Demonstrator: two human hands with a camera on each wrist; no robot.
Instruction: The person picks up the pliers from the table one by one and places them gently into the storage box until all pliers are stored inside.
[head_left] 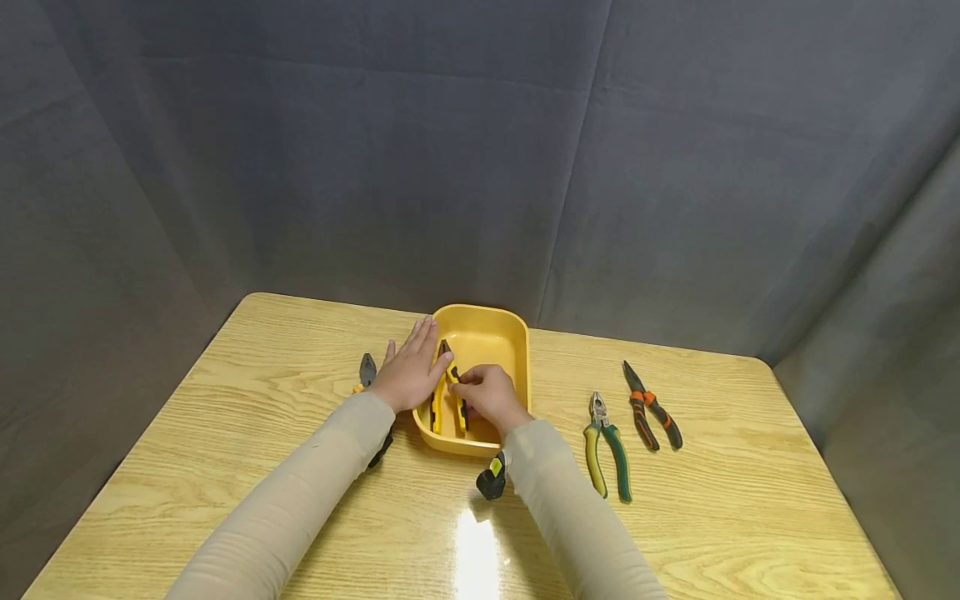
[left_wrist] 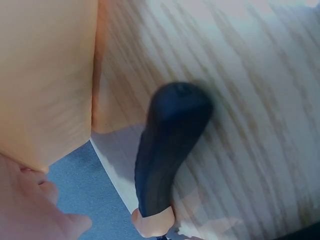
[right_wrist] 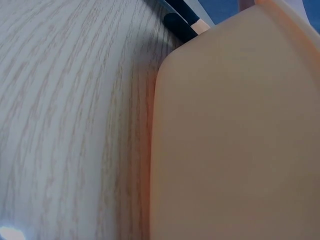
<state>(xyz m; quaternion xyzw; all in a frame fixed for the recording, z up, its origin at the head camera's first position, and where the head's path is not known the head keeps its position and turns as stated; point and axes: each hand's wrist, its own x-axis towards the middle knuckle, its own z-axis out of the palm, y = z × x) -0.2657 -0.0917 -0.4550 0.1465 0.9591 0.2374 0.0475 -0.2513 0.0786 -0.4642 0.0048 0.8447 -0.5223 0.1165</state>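
Note:
A pair of pliers (head_left: 461, 402) with yellow and black handles lies in the yellow tray (head_left: 517, 333), its dark jaws toward the far end. My right hand (head_left: 491, 396) reaches over the near right side and pinches one handle between thumb and fingers. Across the tray's left rim rests my left hand (head_left: 408, 371), fingers extended forward and thumb over the inside near the pliers' head. Left of the tray, another pair of pliers (head_left: 367, 369) is partly covered by the left hand and sleeve; its black handle (left_wrist: 170, 150) shows large in the left wrist view beside the tray's wall.
Right of the tray lie pliers with green and yellow handles (head_left: 617, 458), and beyond them pliers with black and orange handles (head_left: 651, 412). The wooden table (head_left: 750, 500) ends at a grey curtain (head_left: 450, 167). The tray's outer wall fills much of the right wrist view.

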